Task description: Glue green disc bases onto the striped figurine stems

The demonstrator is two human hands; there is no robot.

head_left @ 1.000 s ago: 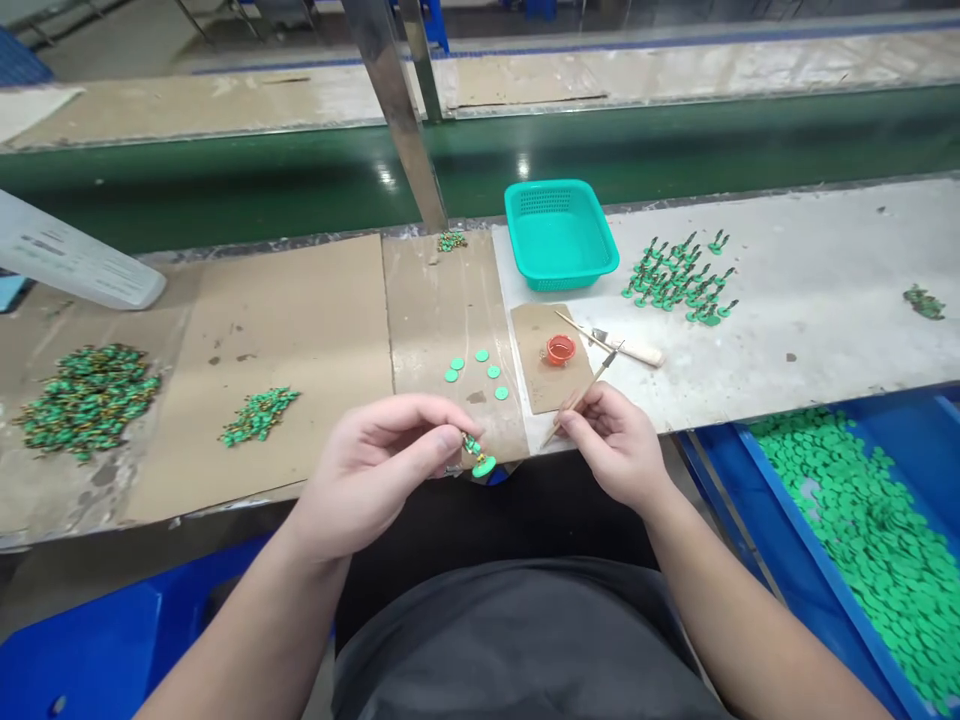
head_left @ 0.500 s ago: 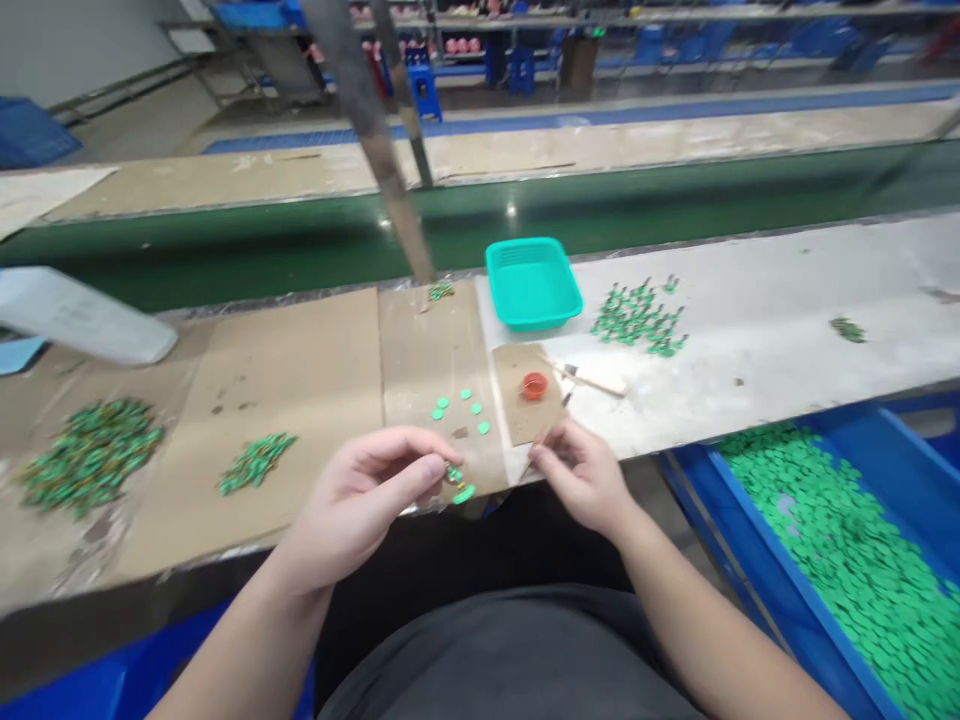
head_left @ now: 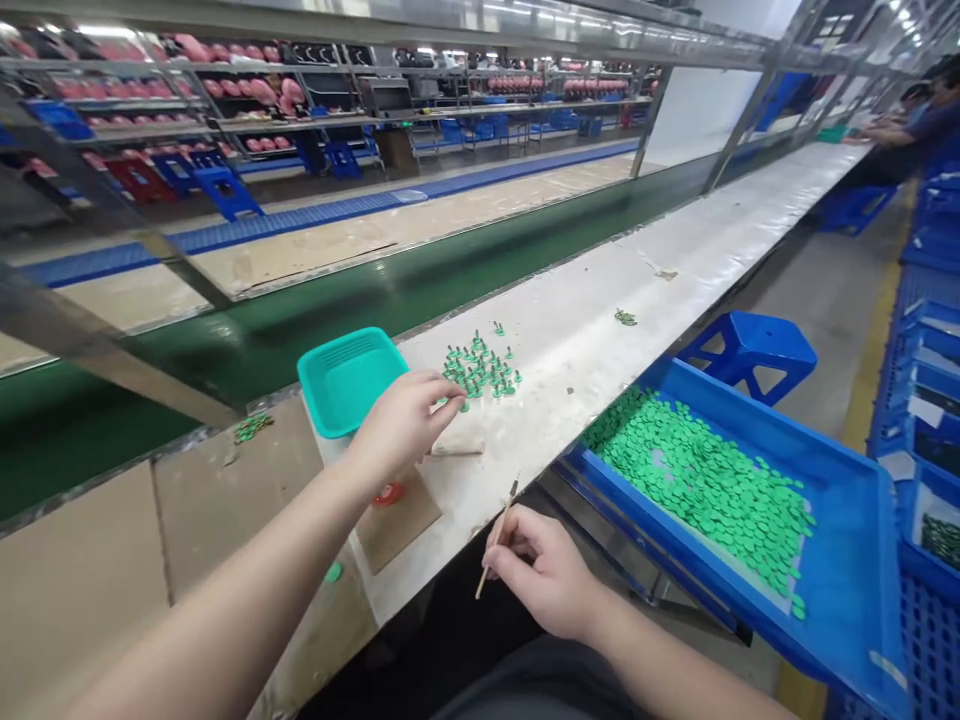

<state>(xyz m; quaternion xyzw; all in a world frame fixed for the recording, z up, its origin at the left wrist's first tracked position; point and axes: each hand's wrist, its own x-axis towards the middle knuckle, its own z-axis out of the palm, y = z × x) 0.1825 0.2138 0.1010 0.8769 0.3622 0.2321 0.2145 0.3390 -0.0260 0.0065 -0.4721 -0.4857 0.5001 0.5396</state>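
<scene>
My left hand [head_left: 412, 412] reaches across the table with thumb and fingers pinched together. At its fingertips is a small green piece with a round base [head_left: 464, 407], mostly covered by the fingers. Directly beyond stands a cluster of similar green pieces [head_left: 480, 368], upright on round green bases with dark tops. My right hand [head_left: 544, 570] is closed on a thin brush [head_left: 496, 543], its dark tip pointing up and away, near the table's front edge. Below my left wrist, a small red-orange cup [head_left: 388, 493] sits on a cardboard piece [head_left: 405, 525], partly hidden by the arm.
A turquoise basket [head_left: 313, 395] stands left of my left hand. A pale-handled tool [head_left: 459, 445] lies under that hand. To the right, a blue crate [head_left: 847, 560] holds many green discs, with a blue stool [head_left: 761, 345] behind it. Another person [head_left: 911, 125] is far right.
The view has swung right. My left hand has moved forward and right with the small green piece, up to the cluster. My right hand still holds the brush, its tip now upward.
</scene>
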